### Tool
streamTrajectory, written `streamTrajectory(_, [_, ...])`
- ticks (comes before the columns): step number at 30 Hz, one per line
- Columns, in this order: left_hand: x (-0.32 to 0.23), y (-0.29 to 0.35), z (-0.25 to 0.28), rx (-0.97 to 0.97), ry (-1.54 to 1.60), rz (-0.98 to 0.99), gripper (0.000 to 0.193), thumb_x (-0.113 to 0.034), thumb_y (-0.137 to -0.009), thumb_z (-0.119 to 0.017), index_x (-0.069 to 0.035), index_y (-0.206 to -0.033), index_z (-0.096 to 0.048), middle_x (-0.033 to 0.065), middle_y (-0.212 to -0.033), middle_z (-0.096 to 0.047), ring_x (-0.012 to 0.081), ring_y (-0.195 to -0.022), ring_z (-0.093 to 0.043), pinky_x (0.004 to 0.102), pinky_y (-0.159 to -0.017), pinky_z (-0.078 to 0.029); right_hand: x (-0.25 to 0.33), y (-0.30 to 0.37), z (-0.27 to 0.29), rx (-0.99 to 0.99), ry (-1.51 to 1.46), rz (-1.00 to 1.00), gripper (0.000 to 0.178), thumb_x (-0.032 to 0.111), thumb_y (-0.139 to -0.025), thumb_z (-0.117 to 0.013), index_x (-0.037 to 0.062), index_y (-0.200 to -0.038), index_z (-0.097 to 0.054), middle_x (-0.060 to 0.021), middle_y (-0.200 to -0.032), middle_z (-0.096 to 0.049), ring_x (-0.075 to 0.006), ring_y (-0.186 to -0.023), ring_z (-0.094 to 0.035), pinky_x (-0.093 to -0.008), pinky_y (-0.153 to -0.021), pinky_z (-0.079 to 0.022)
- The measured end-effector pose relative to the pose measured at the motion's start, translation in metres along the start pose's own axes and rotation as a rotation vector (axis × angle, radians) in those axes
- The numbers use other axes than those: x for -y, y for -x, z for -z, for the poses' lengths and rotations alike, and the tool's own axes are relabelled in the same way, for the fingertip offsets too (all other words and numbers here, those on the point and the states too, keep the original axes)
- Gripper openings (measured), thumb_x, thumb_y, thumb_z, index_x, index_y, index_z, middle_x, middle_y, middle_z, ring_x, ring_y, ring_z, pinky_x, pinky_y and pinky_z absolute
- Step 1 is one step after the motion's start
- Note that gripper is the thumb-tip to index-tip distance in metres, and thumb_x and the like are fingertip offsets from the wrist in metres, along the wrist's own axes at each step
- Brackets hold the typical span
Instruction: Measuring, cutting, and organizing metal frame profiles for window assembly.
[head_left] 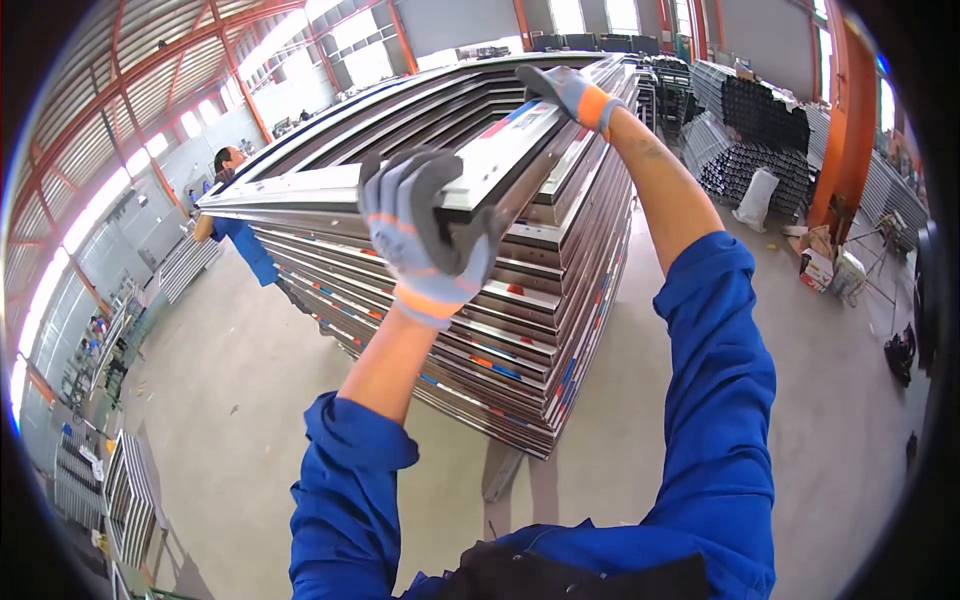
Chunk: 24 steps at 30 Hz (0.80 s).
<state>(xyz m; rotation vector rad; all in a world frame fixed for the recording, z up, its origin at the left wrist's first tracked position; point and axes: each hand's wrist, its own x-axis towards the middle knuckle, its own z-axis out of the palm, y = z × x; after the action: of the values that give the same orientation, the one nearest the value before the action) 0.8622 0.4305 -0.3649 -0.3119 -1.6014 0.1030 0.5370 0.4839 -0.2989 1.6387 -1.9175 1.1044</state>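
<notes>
A large stack of rectangular metal frames [520,345] stands before me, its near corner pointing toward me. On top lies a silvery-white frame [300,187] with dark edges, slightly raised at the near corner. My left hand [420,225], in a grey glove with an orange band, is closed around that corner, fingers over the top and thumb at the side. Farther along the right-hand rail, my right hand [572,95] in a matching glove curls over the rail; its thumb is hidden. Coloured stickers mark several frame edges.
A co-worker [250,245] in blue stands at the stack's far left corner, one arm raised to it. A wooden support [503,470] juts out under the stack. Bundled metal profiles [755,130], a white sack [757,198] and an orange column [845,120] stand right.
</notes>
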Motion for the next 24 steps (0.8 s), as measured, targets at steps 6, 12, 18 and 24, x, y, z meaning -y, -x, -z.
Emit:
streamTrajectory(6, [0.018,-0.015,-0.116,-0.055,-0.006,-0.028,0.051,-0.032,-0.065,-0.072,-0.008,-0.106,-0.054,0.0112,-0.101,-0.056,0.0309,-0.1,-0.052,0.0497,-0.098,-0.032,-0.08,-0.027,0.034,0.042,-0.108,-0.128,0.047,0.04,-0.097,-0.047,0.0004,-0.09,-0.07,-0.0079,-0.08,-0.067,-0.0165,-0.077,-0.06,-0.0309,-0.077,-0.047])
streamTrajectory(12, [0.037,-0.021,-0.179,-0.044,0.01,0.077,0.051,-0.03,-0.065,-0.068,-0.007,-0.108,-0.053,0.0127,-0.102,-0.054,0.0335,-0.101,-0.05,0.0516,-0.103,-0.031,0.03,0.041,0.013,-0.165,-0.247,0.274,0.028,0.017,-0.09,-0.052,0.0009,-0.107,-0.066,-0.0192,-0.096,-0.069,-0.031,-0.089,-0.067,-0.036,-0.078,-0.051])
streamTrajectory(18, [0.049,-0.021,-0.204,-0.041,0.037,0.077,0.05,-0.026,-0.072,-0.06,-0.005,-0.117,-0.052,0.015,-0.114,-0.054,0.0364,-0.109,-0.049,0.0538,-0.106,-0.028,-0.005,0.021,-0.002,-0.436,-0.229,0.198,0.029,0.019,-0.093,-0.046,0.0006,-0.1,-0.067,-0.0189,-0.085,-0.067,-0.0302,-0.079,-0.065,-0.0378,-0.07,-0.048])
streamTrajectory(24, [0.056,0.021,-0.156,0.199,0.079,0.249,0.053,-0.026,-0.076,-0.059,0.003,-0.119,-0.053,0.0215,-0.119,-0.053,0.0381,-0.119,-0.047,0.0473,-0.107,-0.034,-0.128,-0.022,-0.042,-0.644,-0.385,0.184,0.034,0.024,-0.095,-0.042,0.0018,-0.105,-0.066,-0.0101,-0.1,-0.068,-0.0207,-0.091,-0.062,-0.0327,-0.086,-0.047])
